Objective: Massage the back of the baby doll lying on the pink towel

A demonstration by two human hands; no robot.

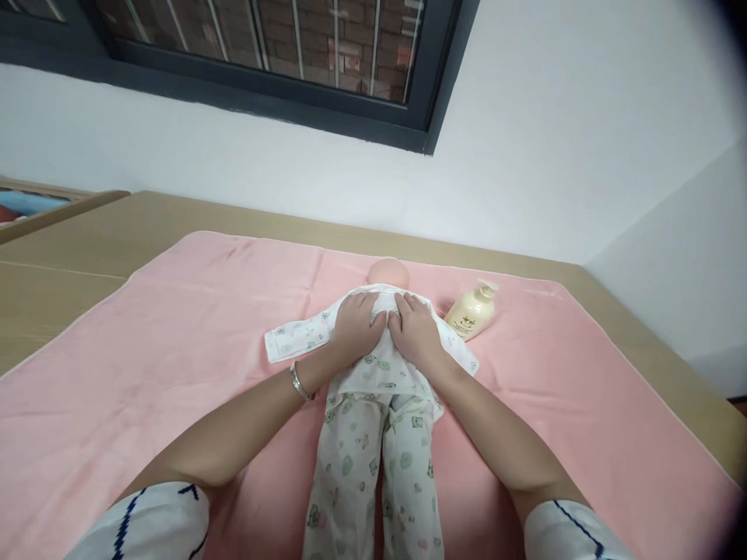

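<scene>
A baby doll lies on a pink mat with its head toward the wall, face not visible. It wears a white printed top and matching printed trousers. My left hand rests flat on the left side of the doll's upper body, fingers stretched out, a silver bangle on the wrist. On the right side, my right hand lies flat in the same way, the two thumbs close together at the middle. Just right of the doll's shoulder lies a pale yellow pump bottle, tilted on the mat.
The pink mat covers most of a wooden table. Behind the table stands a white wall with a dark-framed window above. At the far left is a wooden-edged compartment with something blue inside.
</scene>
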